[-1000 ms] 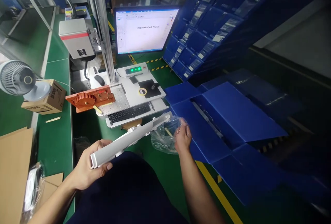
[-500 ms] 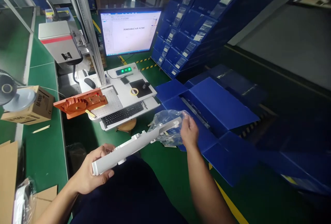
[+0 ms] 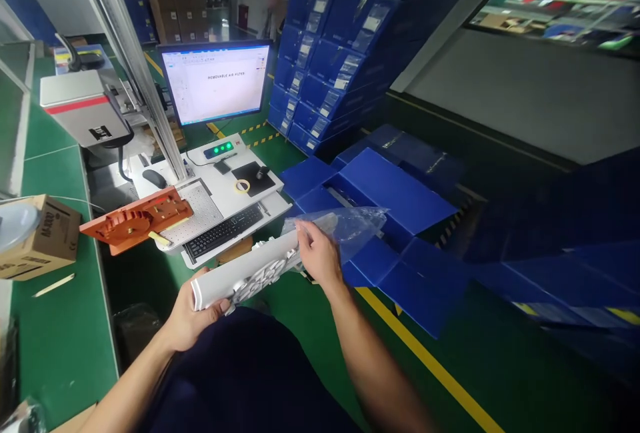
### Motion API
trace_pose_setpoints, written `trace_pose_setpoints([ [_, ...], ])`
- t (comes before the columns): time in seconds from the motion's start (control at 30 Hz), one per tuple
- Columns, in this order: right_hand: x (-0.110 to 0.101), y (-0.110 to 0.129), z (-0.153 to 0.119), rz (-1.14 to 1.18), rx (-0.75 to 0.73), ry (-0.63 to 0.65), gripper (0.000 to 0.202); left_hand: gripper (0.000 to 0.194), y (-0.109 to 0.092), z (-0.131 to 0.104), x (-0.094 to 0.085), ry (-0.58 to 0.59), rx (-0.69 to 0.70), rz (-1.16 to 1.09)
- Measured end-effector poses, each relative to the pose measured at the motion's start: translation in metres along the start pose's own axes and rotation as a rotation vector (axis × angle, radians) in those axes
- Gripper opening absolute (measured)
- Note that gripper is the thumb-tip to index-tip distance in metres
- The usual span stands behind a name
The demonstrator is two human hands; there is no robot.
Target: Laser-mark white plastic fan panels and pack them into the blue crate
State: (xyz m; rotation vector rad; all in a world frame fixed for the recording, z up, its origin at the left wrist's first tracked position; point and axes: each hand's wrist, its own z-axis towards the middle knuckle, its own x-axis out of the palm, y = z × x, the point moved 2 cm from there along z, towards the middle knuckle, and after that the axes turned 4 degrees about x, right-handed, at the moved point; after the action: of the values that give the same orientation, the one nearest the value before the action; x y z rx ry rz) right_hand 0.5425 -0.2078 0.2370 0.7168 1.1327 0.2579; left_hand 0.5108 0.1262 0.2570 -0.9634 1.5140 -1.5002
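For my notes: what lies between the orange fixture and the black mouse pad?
In the head view, the perforated metal plate lies between the orange fixture and the black mouse pad.

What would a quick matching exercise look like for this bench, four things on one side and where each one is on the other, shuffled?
Things:
1. white plastic part
2. clear plastic bag
3. orange fixture
4. roll of tape

Places:
A. on the white console, beside the black mouse pad
B. near end gripped in the left hand
C. on the perforated plate, left of the keyboard
D. pinched by the right hand at the part's far end

Pairs: 1-B, 2-D, 3-C, 4-A
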Motion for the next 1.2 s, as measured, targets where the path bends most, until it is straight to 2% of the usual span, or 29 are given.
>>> trace_pose_setpoints([
  [0.1,-0.004,0.012,-0.001,0.04,-0.047,-0.026,0.037,0.043,0.006,0.003,-0.004,-0.016,0.001,-0.016],
  [0.17,-0.009,0.013,-0.001,0.053,-0.072,-0.068,0.038,0.05,0.011,0.0,-0.01,-0.067,-0.021,-0.045],
  [0.3,-0.026,-0.009,0.004,0.081,-0.018,-0.145,0.043,0.057,0.011,-0.011,-0.02,-0.18,-0.077,-0.097],
  [0.43,-0.049,-0.036,0.02,0.141,0.014,-0.236,0.047,0.048,-0.007,-0.017,-0.017,-0.119,-0.006,0.049],
  [0.53,-0.055,-0.043,0.03,0.17,-0.03,-0.187,0.047,0.042,-0.016,-0.019,-0.015,-0.079,0.014,0.088],
  [0.7,-0.042,-0.034,0.027,0.166,-0.076,-0.09,0.045,0.045,-0.009,-0.021,-0.017,-0.11,0.043,0.065],
  [0.77,-0.038,-0.026,0.024,0.167,-0.094,-0.079,0.046,0.046,-0.006,-0.016,-0.011,-0.099,0.053,0.047],
  [0.87,-0.036,-0.015,0.024,0.169,-0.131,-0.088,0.046,0.047,-0.009,-0.002,0.007,-0.046,0.064,-0.008],
  [0.97,-0.035,-0.007,0.029,0.164,-0.195,-0.083,0.044,0.038,-0.012,0.011,0.026,0.022,0.033,-0.043],
  [1.07,-0.031,0.005,0.03,0.157,-0.307,-0.001,0.039,0.033,-0.012,0.022,0.041,0.067,-0.012,-0.074],
  [1.2,-0.029,0.032,0.023,0.129,-0.44,0.13,0.036,0.034,-0.009,0.039,0.058,0.101,-0.005,-0.17],
])
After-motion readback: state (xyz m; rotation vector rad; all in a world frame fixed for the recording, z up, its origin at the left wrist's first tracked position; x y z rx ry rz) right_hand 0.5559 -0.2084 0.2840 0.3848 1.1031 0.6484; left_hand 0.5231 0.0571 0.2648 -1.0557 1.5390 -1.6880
